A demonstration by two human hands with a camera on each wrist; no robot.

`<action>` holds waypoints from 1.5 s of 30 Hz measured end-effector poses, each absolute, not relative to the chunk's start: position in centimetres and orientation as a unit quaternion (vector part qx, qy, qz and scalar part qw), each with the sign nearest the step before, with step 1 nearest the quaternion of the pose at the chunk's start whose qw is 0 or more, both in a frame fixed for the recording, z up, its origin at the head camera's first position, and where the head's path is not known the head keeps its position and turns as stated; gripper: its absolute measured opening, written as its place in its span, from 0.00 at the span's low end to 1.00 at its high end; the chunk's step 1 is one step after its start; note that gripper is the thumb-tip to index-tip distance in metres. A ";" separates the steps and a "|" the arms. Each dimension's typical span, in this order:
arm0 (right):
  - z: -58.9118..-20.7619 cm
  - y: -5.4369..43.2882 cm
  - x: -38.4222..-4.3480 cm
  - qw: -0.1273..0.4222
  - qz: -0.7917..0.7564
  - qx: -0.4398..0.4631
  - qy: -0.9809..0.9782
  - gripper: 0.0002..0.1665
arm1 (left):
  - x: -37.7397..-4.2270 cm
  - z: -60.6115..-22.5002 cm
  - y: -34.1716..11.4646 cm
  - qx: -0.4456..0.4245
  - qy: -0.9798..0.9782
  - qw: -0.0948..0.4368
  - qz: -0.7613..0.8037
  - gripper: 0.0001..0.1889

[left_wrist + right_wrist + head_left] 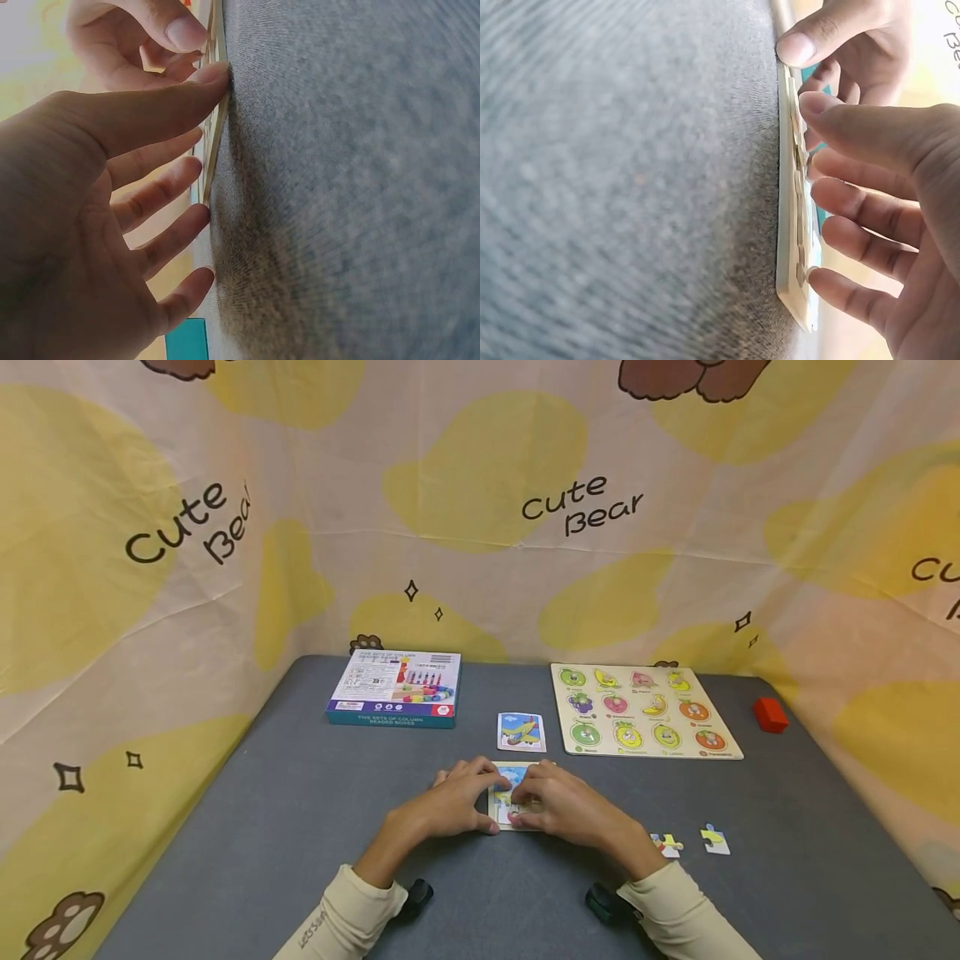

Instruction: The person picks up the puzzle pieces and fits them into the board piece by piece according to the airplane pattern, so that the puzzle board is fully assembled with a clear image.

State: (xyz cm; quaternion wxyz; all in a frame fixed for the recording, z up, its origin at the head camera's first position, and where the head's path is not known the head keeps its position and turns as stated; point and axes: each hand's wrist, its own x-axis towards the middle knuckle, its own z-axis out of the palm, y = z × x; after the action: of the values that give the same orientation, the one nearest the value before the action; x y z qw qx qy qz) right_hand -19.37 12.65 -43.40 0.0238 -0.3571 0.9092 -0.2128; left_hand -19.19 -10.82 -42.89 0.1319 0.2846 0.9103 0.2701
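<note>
A small jigsaw board (pixel 503 808) with a pale rim lies on the table, its printed pieces showing between the hands. My left hand (pixel 459 797) holds the board's left side, thumb at the near corner and index fingertip over the picture. Above the right part, my right hand (pixel 564 802) has thumb and bent index finger close together on a puzzle piece (pixel 797 124); the hand hides most of that part. In the right wrist view, some pieces sit slightly raised above the rim. Two loose puzzle pieces, one yellow and white (pixel 716 840), one partly behind the right wrist (pixel 670 845), lie to the right.
A picture card of a yellow airplane (pixel 521 732) lies just beyond the board. At the back stand a boxed toy set (pixel 393 689) on the left and a fruit picture board (pixel 647 710) on the right. A red block (pixel 770 715) sits near the right edge.
</note>
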 end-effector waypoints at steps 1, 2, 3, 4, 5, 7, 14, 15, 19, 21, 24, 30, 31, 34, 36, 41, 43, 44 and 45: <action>-43.4 12.7 -19.4 0.023 -0.215 -0.360 0.908 0.14 | -19.2 -42.9 -10.8 0.285 0.910 0.132 0.271 0.30; -43.4 12.7 -19.4 0.023 -0.216 -0.362 0.906 0.14 | -19.2 -42.9 -10.8 0.285 0.910 0.132 0.271 0.30; -43.5 12.8 -19.4 0.021 -0.218 -0.367 0.904 0.14 | -19.2 -42.9 -10.8 0.286 0.910 0.132 0.272 0.30; -43.6 12.8 -19.4 0.019 -0.220 -0.372 0.902 0.14 | -19.2 -42.9 -10.8 0.286 0.909 0.132 0.272 0.30; -43.6 12.8 -19.5 0.017 -0.220 -0.376 0.900 0.14 | -19.2 -42.9 -10.8 0.286 0.909 0.133 0.272 0.30; -43.8 12.8 -19.6 0.012 -0.220 -0.385 0.896 0.14 | -19.3 -42.9 -10.8 0.285 0.909 0.134 0.272 0.29; -43.9 12.5 -19.6 0.013 -0.220 -0.391 0.894 0.14 | -19.3 -42.8 -10.9 0.281 0.910 0.139 0.272 0.29; -43.9 12.5 -19.6 0.013 -0.218 -0.390 0.895 0.14 | -19.3 -42.8 -10.9 0.280 0.909 0.141 0.273 0.29; -43.8 12.5 -19.5 0.015 -0.207 -0.389 0.897 0.14 | -19.3 -42.7 -10.9 0.275 0.908 0.148 0.278 0.27; -43.7 12.5 -19.5 0.018 -0.204 -0.387 0.899 0.14 | -19.3 -42.7 -10.9 0.275 0.909 0.149 0.277 0.26; -43.6 12.4 -19.4 0.020 -0.205 -0.381 0.901 0.14 | -19.3 -42.6 -10.9 0.279 0.908 0.147 0.275 0.25; -43.7 12.3 -19.3 0.012 -0.217 -0.368 0.904 0.14 | -19.2 -42.7 -10.9 0.283 0.909 0.141 0.271 0.23; -43.8 12.2 -19.4 0.012 -0.219 -0.366 0.904 0.14 | -19.2 -42.7 -10.9 0.283 0.909 0.139 0.271 0.23; -43.8 12.2 -19.4 0.014 -0.220 -0.366 0.904 0.14 | -19.2 -42.7 -11.0 0.285 0.909 0.136 0.272 0.23; -43.8 12.2 -19.4 0.015 -0.218 -0.369 0.903 0.14 | -19.2 -42.7 -10.9 0.285 0.909 0.134 0.273 0.23; -43.7 12.3 -19.4 0.012 -0.214 -0.377 0.901 0.13 | -19.1 -42.7 -10.7 0.275 0.913 0.127 0.273 0.20; -43.7 12.3 -19.4 0.013 -0.214 -0.377 0.901 0.13 | -19.0 -42.8 -10.5 0.270 0.916 0.122 0.272 0.18; -43.7 12.3 -19.4 0.014 -0.213 -0.375 0.902 0.13 | -19.0 -42.8 -10.4 0.267 0.917 0.119 0.272 0.18; -43.6 12.3 -19.4 0.016 -0.213 -0.374 0.902 0.13 | -19.0 -42.8 -10.3 0.265 0.918 0.117 0.272 0.18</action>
State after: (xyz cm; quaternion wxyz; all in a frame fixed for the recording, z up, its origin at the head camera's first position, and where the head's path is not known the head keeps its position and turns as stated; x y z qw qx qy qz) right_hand -19.41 12.29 -43.63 0.0157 -0.3743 0.9023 -0.2134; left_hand -19.01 -10.30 -42.81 0.1172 0.2648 0.9177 0.2719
